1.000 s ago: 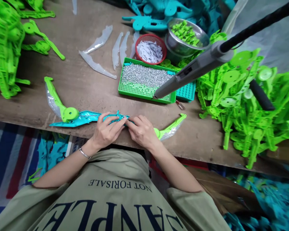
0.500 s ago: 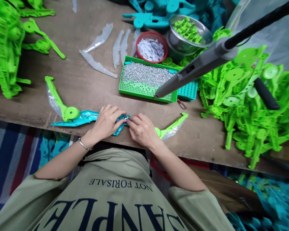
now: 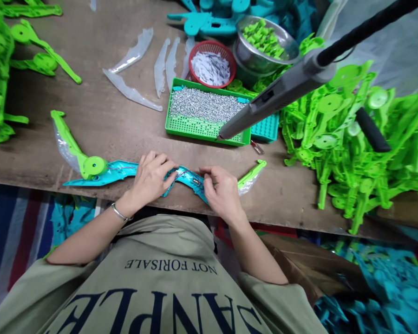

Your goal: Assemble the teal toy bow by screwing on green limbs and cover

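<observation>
Left hand (image 3: pixel 153 177) drapes over blue frame (image 3: pixel 186 175) at table's (image 3: pixel 125 132) near edge; right hand (image 3: pixel 222 189) at its right part, fingers narrow, both grips can't tell; looks light, stiff, slickish, grab outer edges; green tray (image 3: pixel 205 136) far

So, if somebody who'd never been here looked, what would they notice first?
Probably the big tangle of bright green plastic parts heaped on the right. Next, the grey tool, slanting in on a black cord, its tip over a green tray of shiny metal bits. At the front, a long blue piece has a green arm near its left end.
</observation>
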### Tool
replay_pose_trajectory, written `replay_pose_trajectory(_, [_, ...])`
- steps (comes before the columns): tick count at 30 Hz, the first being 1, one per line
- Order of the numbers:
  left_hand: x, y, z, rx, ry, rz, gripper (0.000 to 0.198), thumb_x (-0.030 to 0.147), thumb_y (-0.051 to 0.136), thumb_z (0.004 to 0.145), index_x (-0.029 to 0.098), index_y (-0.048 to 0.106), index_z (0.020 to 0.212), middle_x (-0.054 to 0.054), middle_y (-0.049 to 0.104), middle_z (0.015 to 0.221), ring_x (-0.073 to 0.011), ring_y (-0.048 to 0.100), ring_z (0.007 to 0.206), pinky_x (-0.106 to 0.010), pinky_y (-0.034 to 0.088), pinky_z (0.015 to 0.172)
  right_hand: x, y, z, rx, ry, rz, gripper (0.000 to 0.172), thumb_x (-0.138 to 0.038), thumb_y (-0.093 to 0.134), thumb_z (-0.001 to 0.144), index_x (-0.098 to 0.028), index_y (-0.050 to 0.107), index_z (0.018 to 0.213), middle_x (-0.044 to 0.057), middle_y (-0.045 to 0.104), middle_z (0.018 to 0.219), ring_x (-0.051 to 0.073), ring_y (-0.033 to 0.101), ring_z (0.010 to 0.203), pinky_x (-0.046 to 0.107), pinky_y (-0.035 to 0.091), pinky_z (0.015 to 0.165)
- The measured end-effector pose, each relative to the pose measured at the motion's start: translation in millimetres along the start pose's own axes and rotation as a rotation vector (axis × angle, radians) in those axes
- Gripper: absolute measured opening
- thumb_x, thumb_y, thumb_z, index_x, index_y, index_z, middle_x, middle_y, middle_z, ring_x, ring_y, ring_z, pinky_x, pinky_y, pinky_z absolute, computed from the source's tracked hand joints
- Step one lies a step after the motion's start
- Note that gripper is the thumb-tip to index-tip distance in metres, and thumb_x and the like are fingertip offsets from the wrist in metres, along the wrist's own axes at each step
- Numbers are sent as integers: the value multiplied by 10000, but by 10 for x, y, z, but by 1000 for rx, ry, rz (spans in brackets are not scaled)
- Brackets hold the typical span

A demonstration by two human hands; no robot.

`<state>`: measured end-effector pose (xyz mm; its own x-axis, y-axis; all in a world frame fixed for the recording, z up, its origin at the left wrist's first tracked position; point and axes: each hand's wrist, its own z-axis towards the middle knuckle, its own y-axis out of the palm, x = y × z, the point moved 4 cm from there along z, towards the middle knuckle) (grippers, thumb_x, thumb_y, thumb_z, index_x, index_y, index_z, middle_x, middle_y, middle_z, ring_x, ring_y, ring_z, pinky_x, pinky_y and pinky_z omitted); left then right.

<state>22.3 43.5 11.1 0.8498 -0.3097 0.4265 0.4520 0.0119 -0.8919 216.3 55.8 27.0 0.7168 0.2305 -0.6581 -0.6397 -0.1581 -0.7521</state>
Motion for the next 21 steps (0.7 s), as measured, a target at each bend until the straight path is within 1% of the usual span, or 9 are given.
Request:
replay_pose_trajectory(2, [8, 21, -6, 22, 42, -16, 215, 251, 572, 976, 211, 713, 1134, -86, 725, 1053, -280, 556, 1019, -428, 453, 840, 7, 17, -46, 0, 19, -58, 268, -150, 473, 903, -200, 727, 969, 83, 775, 946, 248, 687, 896, 402, 530, 839])
replay_pose_trajectory(4, [26, 46, -5, 30, 123, -42, 276, 206, 523, 992, 218, 687, 1213, -99, 711, 1172, -284, 543, 1124, -446, 455, 916, 14, 25, -82, -3, 30, -90, 275, -159, 468, 912, -197, 733, 974, 89, 771, 960, 257, 667, 903, 418, 512, 852])
replay_pose_trajectory(6, [48, 73, 2, 8, 208, -64, 344, 154, 467, 999, 228, 665, 1270, -105, 687, 1257, -282, 524, 1192, -458, 446, 966, 20, 31, -106, -18, 35, -98, 277, -171, 472, 917, -190, 739, 986, 93, 765, 968, 261, 652, 907, 426, 500, 860])
replay_pose_trajectory(9, [70, 108, 20, -59, 283, -80, 439, 88, 405, 983, 215, 629, 1339, -122, 675, 1267, -274, 530, 1175, -456, 448, 966, 38, 39, -123, -48, 31, -91, 283, -179, 488, 912, -187, 748, 1021, 91, 756, 970, 265, 635, 919, 433, 488, 867])
replay_pose_trajectory(13, [85, 133, 41, -129, 315, -74, 538, 29, 381, 934, 178, 574, 1414, -140, 670, 1264, -279, 537, 1127, -465, 449, 956, 73, 30, -122, -54, 14, -41, 366, -120, 455, 897, -195, 745, 1107, 80, 749, 1001, 258, 625, 951, 429, 471, 877])
replay_pose_trajectory(17, [83, 151, 53, -153, 330, -64, 531, 8, 396, 910, 174, 614, 1365, -131, 684, 1240, -277, 548, 1112, -463, 438, 967, 72, 53, -118, -95, -35, -24, 445, -91, 431, 895, -229, 729, 1195, 64, 745, 1093, 251, 598, 999, 420, 448, 863])
replay_pose_trajectory(19, [76, 151, 59, -143, 329, -80, 513, 10, 402, 913, 188, 633, 1335, -120, 689, 1241, -270, 554, 1115, -456, 432, 971, 68, 64, -117, -94, -51, -43, 433, -88, 437, 891, -224, 741, 1168, 62, 751, 1082, 252, 591, 1005, 424, 435, 861])
replay_pose_trajectory(21, [68, 151, 62, -140, 323, -107, 505, 15, 412, 917, 207, 634, 1329, -105, 694, 1243, -263, 560, 1118, -451, 427, 975, 68, 61, -117, -66, -65, -50, 390, -88, 454, 887, -220, 759, 1090, 56, 764, 1033, 247, 596, 992, 429, 425, 868])
